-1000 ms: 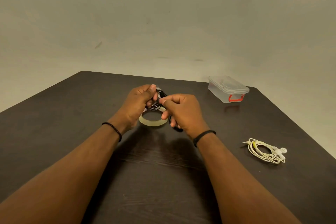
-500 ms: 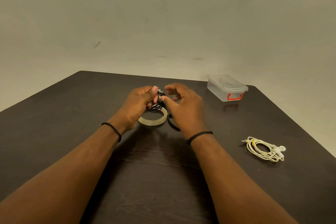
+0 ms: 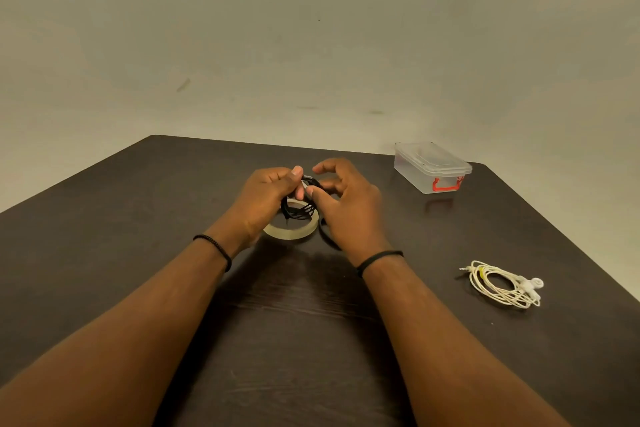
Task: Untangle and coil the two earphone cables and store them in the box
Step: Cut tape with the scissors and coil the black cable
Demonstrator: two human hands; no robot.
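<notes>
My left hand (image 3: pixel 268 194) grips a bundle of black earphone cable (image 3: pixel 298 211) above the middle of the dark table (image 3: pixel 104 236). My right hand (image 3: pixel 346 208) sits beside it, thumb touching the bundle near its top, fingers curled and spread. A loop of the black cable (image 3: pixel 327 237) hangs down under my right hand. A coiled white earphone cable (image 3: pixel 502 284) lies on the table at the right. The clear plastic box (image 3: pixel 431 166) with a red clasp stands lidded at the far right.
A roll of clear tape (image 3: pixel 291 230) lies flat on the table just under my hands. The table's far edge and right edge run close to the box. A plain wall stands behind.
My right hand has lifted and its fingers have spread apart from a closed pinch, moving up over the black bundle. My left hand has stayed put, holding the bundle.
</notes>
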